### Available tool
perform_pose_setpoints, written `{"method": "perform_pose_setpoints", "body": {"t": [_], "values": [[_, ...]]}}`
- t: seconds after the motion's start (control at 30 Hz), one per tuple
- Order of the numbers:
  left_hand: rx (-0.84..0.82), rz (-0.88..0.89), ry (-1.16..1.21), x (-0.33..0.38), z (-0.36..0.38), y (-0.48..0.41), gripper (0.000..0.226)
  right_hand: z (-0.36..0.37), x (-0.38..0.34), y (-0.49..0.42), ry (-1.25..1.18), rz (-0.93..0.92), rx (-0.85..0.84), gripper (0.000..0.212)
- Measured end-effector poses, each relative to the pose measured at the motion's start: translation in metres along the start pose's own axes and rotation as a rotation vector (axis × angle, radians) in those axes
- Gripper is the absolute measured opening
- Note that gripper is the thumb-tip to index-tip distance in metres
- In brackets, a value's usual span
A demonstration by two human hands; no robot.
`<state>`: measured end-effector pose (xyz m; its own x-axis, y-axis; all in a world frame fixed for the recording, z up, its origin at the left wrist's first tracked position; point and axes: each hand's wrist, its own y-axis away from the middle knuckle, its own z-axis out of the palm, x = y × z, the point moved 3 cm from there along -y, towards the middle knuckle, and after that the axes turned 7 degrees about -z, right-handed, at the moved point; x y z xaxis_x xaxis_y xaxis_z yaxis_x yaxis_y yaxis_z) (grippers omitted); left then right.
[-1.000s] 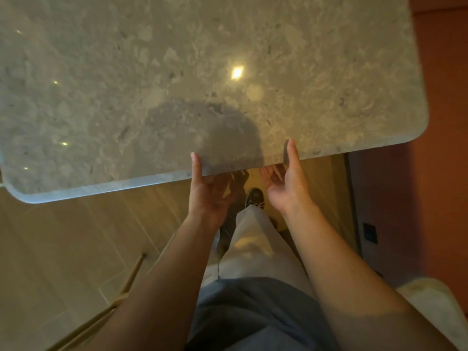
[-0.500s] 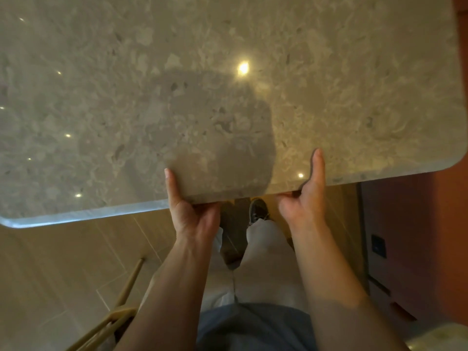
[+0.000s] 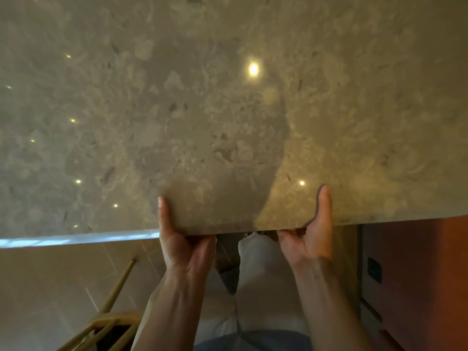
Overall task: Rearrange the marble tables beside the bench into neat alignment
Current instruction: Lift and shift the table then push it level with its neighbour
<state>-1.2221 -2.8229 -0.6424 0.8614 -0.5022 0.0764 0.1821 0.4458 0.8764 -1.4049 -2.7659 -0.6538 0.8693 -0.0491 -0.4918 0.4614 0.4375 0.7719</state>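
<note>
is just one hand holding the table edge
No, the left hand and the right hand both grip the near edge of the marble table, each with its thumb on top.

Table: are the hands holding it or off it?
Held: left hand and right hand clamp the table edge, thumbs on top, fingers underneath.

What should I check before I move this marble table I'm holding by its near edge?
1. Left hand grips the marble table edge, thumb on top: ok.
2. Right hand grips the same edge likewise: ok.
3. Legs clear of the edge: not ok, they stand right under it.
4. Wooden frame at the left, apart from the tabletop: ok.
5. Alignment with bench and other tables: cannot tell, neither in view.
</note>
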Motion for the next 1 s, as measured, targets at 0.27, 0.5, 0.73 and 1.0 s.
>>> {"method": "perform_pose_setpoints", "body": {"t": [0.27, 0.5, 0.73, 1.0], "values": [[-0.002, 0.002, 0.045, -0.011, 0.025, -0.014, 0.062, 0.025, -0.027, -0.026, 0.020, 0.034, -0.020, 0.029], [0.020, 0.034, 0.066, -0.012, 0.026, -0.017, 0.058, 0.032, -0.026, -0.026, 0.092, 0.038, -0.050, 0.051], [-0.002, 0.031, 0.061, -0.012, 0.025, -0.015, 0.056, 0.030, -0.025, -0.019, 0.089, 0.030, -0.059, 0.031], [0.053, -0.062, 0.086, -0.012, 0.035, 0.000, 0.063, 0.047, -0.021, 0.002, 0.126, 0.047, 0.002, 0.046]]}}
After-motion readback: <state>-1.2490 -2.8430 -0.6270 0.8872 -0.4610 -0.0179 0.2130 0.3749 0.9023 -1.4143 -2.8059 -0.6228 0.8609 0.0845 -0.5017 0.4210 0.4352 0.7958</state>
